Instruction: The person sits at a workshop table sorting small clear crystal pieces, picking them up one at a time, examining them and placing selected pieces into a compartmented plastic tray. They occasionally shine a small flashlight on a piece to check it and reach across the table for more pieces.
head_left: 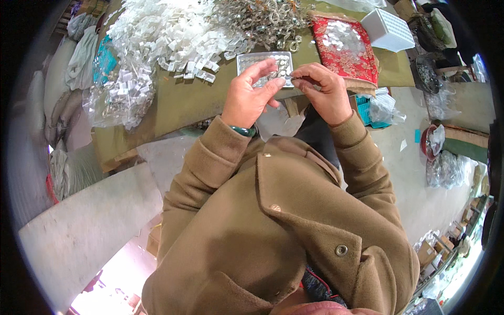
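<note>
My left hand (251,95) is at the near edge of a shallow white tray (239,63), its thumb and fingers bent toward each other around something too small to make out. Just to its right, my right hand (328,90) pinches a tiny piece between thumb and forefinger; its kind cannot be told. The fingertips of both hands nearly meet over the tray's near right corner. Small whitish round discs (283,61) lie in the tray, partly hidden by my left fingers. A dark green bangle (242,130) circles my left wrist.
Beyond the tray are a heap of small white rectangular pieces (168,34) and a pile of clear, brownish looped pieces (260,21). At right, a red patterned cloth (336,64) bears pale discs; a white gridded box (387,30) adjoins it. A filled plastic bag (123,97) hangs at the table's left.
</note>
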`<state>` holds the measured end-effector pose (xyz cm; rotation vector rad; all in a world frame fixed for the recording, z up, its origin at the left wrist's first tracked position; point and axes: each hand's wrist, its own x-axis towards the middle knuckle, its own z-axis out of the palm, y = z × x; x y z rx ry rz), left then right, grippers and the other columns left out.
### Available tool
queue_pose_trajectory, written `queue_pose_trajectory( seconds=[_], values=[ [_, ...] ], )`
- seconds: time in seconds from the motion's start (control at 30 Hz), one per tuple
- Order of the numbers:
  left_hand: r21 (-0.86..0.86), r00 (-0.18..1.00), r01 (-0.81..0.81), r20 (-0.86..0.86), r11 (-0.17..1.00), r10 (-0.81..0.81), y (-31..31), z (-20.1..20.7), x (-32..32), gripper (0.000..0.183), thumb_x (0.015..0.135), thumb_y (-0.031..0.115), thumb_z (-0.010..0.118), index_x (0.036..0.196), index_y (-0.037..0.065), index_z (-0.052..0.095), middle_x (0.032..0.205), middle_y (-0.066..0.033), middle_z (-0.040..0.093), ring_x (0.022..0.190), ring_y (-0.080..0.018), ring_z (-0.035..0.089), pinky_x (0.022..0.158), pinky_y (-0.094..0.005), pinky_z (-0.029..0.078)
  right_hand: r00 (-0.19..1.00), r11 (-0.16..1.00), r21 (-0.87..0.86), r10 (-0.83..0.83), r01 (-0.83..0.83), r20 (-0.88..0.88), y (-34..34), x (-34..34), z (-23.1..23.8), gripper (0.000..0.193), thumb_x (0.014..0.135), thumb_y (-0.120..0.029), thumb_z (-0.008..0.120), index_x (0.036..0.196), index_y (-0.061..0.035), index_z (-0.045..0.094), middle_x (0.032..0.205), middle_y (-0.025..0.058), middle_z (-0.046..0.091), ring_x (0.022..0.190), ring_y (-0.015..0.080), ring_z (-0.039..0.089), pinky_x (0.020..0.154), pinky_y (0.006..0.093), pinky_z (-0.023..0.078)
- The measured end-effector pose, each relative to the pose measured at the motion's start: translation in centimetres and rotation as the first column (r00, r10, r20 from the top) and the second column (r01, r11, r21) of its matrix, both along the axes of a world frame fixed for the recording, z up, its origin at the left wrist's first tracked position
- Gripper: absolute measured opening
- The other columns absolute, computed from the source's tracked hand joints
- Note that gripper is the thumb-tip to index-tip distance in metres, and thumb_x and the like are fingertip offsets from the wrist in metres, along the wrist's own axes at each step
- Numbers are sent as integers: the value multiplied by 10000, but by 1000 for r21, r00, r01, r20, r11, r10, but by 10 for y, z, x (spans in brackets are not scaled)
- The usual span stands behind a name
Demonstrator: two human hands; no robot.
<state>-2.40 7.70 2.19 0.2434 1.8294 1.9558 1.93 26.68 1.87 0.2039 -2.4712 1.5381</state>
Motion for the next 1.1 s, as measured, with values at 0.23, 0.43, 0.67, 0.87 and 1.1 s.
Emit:
queue_pose_trajectory(
  seconds=[0.23,0.43,0.67,0.87,1.1],
  values=[
    [155,985,-105,152,982,82,-17,-3,2,12,897,61,571,903,52,577,948,-113,691,419,0,378,356,-149,297,950,856,-514,202,-54,237,-16,1,-10,129,898,-41,620,1016,9,625,929,25,634,842,102,604,753,244,494],
    [167,970,-52,241,985,10,-25,-5,12,38,884,38,566,919,49,560,983,-127,683,490,-14,478,390,-142,360,944,519,-830,122,202,306,-34,-1,-22,159,897,-52,614,1046,4,626,900,49,660,801,117,632,732,248,517],
    [1,992,-100,-80,995,100,-21,-8,18,105,846,45,627,949,48,604,837,-62,671,664,-88,615,550,-223,479,940,636,-740,66,220,335,-46,-4,-23,152,898,-62,622,1040,-8,627,887,33,641,756,104,603,701,248,498],
    [-237,763,-317,-639,918,98,-20,-16,23,79,794,16,677,855,37,632,754,-101,626,606,-132,595,572,-266,478,941,591,-770,52,241,334,-61,-5,-21,117,878,-69,650,969,-13,604,822,27,623,714,97,593,665,241,491],
    [172,950,-311,96,935,298,-22,-33,20,56,871,37,636,926,31,628,726,18,613,561,-24,461,494,-188,366,923,529,-805,99,268,372,-79,-1,-20,248,902,-92,633,1093,-59,478,898,38,583,744,117,600,677,274,516]
  ],
)
